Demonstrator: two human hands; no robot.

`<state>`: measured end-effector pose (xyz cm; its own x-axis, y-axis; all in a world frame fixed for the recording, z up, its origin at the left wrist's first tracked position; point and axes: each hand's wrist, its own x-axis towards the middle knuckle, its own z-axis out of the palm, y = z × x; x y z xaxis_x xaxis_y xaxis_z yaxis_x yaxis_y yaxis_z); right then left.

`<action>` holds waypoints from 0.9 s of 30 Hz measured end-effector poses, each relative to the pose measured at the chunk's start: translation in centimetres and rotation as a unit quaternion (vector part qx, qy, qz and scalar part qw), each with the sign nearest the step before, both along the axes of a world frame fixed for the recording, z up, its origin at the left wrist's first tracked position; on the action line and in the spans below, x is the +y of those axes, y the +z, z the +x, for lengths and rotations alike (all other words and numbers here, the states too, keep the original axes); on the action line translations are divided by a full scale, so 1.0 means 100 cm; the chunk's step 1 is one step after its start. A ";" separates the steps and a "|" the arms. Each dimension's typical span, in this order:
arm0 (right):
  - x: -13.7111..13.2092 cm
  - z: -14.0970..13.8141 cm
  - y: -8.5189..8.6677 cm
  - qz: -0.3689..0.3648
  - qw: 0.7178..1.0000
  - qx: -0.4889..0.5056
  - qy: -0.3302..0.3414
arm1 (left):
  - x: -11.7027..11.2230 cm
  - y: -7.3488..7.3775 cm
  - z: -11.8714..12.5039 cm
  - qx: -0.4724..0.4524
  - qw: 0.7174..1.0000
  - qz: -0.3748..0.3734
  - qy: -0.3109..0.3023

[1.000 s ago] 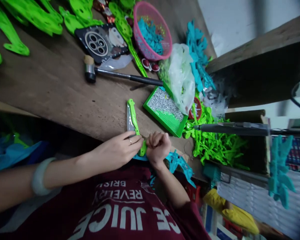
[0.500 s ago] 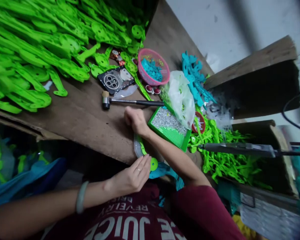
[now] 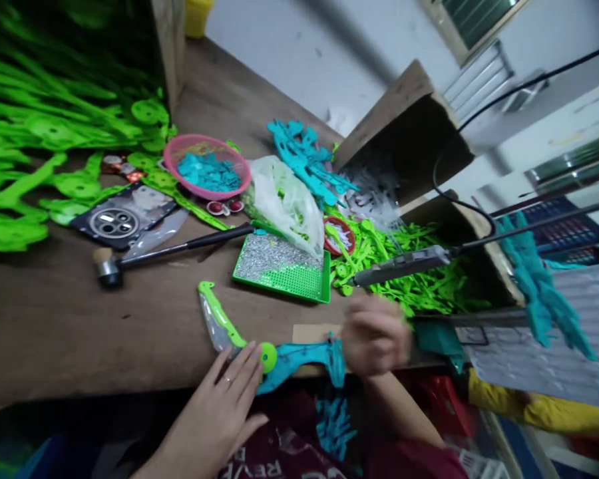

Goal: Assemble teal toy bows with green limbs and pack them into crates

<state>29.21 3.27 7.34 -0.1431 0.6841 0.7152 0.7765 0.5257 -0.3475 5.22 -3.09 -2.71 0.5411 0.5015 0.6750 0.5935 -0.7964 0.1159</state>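
Note:
A toy-like plastic piece lies at the table's front edge. It has a bright green arm [image 3: 219, 311] edged with a clear curved plastic part [image 3: 213, 329], a round green disc [image 3: 268, 358] and a blue handle-shaped part [image 3: 304, 357]. My left hand [image 3: 224, 399] rests on it with stretched fingers, the tips at the disc. Right of the blue part, my right hand [image 3: 377, 336] is raised and blurred, its fingers curled in; whether anything is inside is hidden. Just above that hand hangs a grey electric screwdriver [image 3: 404, 265], its tip pointing left.
A green tray [image 3: 289, 283] of small metal bits stands behind the piece. Nearby are a hammer [image 3: 180, 251], a phone [image 3: 122, 219], a pink basket [image 3: 207, 163] of blue parts and a plastic bag [image 3: 284, 206]. Green parts [image 3: 424, 286] pile up at the right, more [image 3: 44, 133] at the left.
The view has turned to the right. My right hand has moved from beside the tray to the right, near the screwdriver. My left hand has flattened over the plastic piece.

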 end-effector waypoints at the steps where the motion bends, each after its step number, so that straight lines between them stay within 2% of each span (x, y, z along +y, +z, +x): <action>1: -0.002 0.030 0.006 0.088 0.993 0.051 -0.064 | 0.012 0.010 0.005 -0.003 1.000 -0.018 -0.018; 2: 0.000 0.056 0.011 0.171 0.968 0.121 -0.138 | 0.027 0.020 0.013 0.007 0.999 -0.026 -0.042; 3: 0.005 0.079 0.015 0.172 0.961 0.163 -0.141 | 0.046 0.030 0.024 0.020 0.998 -0.026 -0.059; 4: 0.012 0.097 0.017 0.138 0.963 0.196 -0.122 | 0.068 0.038 0.035 0.021 0.997 -0.018 -0.072; 5: 0.020 0.110 0.018 0.067 0.971 0.218 -0.078 | 0.091 0.045 0.048 0.040 0.995 -0.005 -0.094; 7: 0.033 0.126 0.016 -0.113 0.967 0.223 0.042 | 0.133 0.052 0.069 0.121 0.981 0.033 -0.148; 9: 0.040 0.130 0.012 -0.225 0.944 0.223 0.094 | 0.163 0.052 0.082 0.170 0.973 0.038 -0.150; 10: 0.042 0.130 0.011 -0.250 0.936 0.227 0.097 | 0.173 0.051 0.084 0.187 0.972 0.038 -0.141; 12: 0.046 0.122 0.011 -0.263 0.925 0.252 0.107 | 0.185 0.051 0.083 0.204 0.972 0.037 -0.111; 14: 0.055 0.106 0.010 -0.254 0.909 0.297 0.146 | 0.189 0.053 0.079 0.218 0.972 0.040 -0.080; 16: 0.071 0.081 0.006 -0.236 0.887 0.347 0.193 | 0.185 0.059 0.077 0.228 0.971 0.044 -0.061; 18: 0.091 0.051 -0.004 -0.196 0.874 0.394 0.206 | 0.171 0.066 0.073 0.232 0.971 0.047 -0.042; 20: 0.109 0.025 -0.020 -0.142 0.869 0.432 0.194 | 0.143 0.069 0.064 0.204 0.977 0.050 -0.031; 21: 0.116 0.015 -0.028 -0.121 0.867 0.446 0.190 | 0.126 0.068 0.057 0.154 0.986 0.061 -0.036; 24: 0.130 0.001 -0.050 -0.103 0.865 0.454 0.189 | 0.072 0.055 0.027 0.015 0.985 0.036 -0.167; 27: 0.133 0.002 -0.059 -0.118 0.881 0.426 0.168 | 0.039 0.036 -0.006 0.003 0.980 -0.020 -0.198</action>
